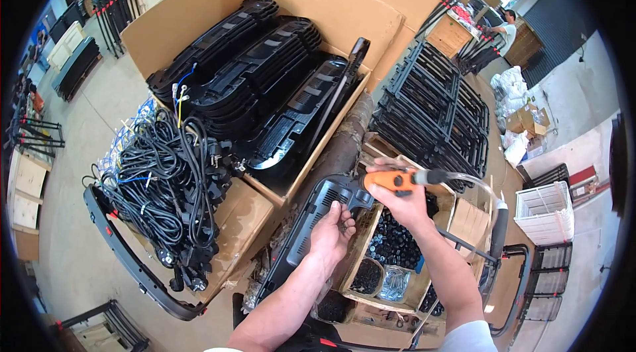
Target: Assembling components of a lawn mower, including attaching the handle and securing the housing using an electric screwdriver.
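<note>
My right hand (409, 206) grips an orange power screwdriver (397, 182), with a clear hose or cord trailing off its dark rear end to the right. The tool's front end is over the far end of a long black plastic housing (306, 236) with slotted vents. Against the right side of that housing lies my left hand (331, 234), its fingers curled in and thumb raised; whatever it may hold is hidden. Right of the housing, a wooden tray (361, 289) holds black small parts (392, 240), dark screws (366, 277) and a bag of silver screws (395, 284).
A large cardboard box (324, 0) holds stacked black plastic housings (258, 73). Bundled black cables (159, 186) are heaped on a carton (248, 223) at left. Black metal frames (434, 110) stand behind the tray. Another person (507, 34) works at the far right.
</note>
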`<state>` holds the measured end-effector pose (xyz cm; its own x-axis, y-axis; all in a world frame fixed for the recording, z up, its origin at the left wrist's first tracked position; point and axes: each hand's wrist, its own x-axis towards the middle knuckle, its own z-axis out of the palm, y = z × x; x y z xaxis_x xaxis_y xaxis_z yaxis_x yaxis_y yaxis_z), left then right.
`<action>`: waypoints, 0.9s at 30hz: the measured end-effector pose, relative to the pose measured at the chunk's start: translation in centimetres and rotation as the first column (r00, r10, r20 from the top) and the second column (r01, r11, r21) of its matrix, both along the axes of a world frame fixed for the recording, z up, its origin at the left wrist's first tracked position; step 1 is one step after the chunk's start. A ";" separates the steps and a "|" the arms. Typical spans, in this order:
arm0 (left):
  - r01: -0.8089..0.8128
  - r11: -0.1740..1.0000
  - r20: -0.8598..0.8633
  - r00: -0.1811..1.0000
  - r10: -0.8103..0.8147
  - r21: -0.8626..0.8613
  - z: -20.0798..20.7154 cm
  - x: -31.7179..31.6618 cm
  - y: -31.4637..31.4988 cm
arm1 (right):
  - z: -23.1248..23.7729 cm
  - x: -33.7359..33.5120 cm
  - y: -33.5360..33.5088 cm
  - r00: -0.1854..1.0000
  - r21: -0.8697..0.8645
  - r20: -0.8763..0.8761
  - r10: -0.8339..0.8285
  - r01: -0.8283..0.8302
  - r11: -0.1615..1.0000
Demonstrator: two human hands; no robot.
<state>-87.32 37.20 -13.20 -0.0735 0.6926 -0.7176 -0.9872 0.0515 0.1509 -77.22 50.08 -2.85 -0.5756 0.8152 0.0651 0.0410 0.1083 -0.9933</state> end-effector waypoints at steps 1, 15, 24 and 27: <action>-0.053 0.998 0.029 0.998 0.053 0.019 0.0 -0.3 0.0 | 1.7 0.1 -0.9 0.995 0.008 0.092 0.034 -0.035 0.999; -0.170 0.972 0.274 0.954 0.120 0.165 -1.1 -2.9 -0.7 | 2.8 -1.4 -4.0 0.971 -0.069 0.156 0.183 -0.174 0.982; -0.160 0.980 0.146 0.979 0.141 0.121 0.8 -2.3 -2.0 | 0.1 -5.0 -3.5 0.979 0.019 0.106 0.176 -0.179 0.984; -0.118 0.987 0.189 0.977 0.096 0.106 1.2 -1.2 -3.5 | -1.0 -5.6 -3.1 0.972 0.036 0.131 0.194 -0.200 0.979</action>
